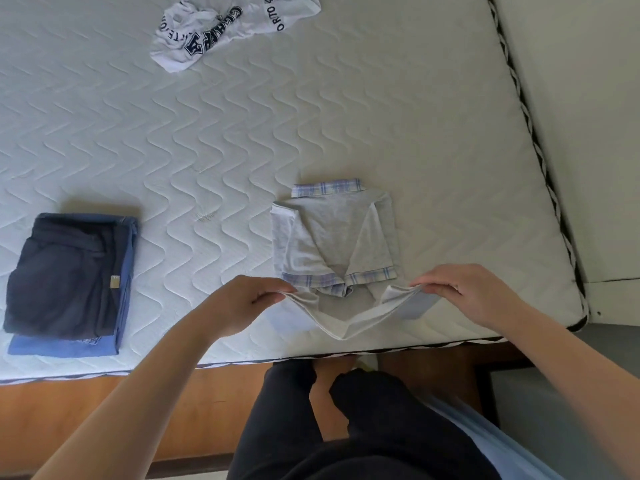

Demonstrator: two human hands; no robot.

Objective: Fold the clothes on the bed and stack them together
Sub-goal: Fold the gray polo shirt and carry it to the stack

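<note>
A grey shirt (329,237) with a blue plaid collar and plaid sleeve cuffs lies partly folded near the mattress's front right corner, sleeves turned in over its back. My left hand (242,303) pinches the left corner of its near hem, lifted off the bed. My right hand (467,289) pinches the right corner, and the hem sags between the two. At the left sits a folded stack (69,282), a dark navy garment on top of a blue one. A crumpled white T-shirt (225,26) with dark lettering lies at the far side.
The white quilted mattress (207,150) has its front edge just below my hands and its right edge running along a pale wall. Below the edge are the wooden bed frame (86,410) and my legs in dark trousers (346,427).
</note>
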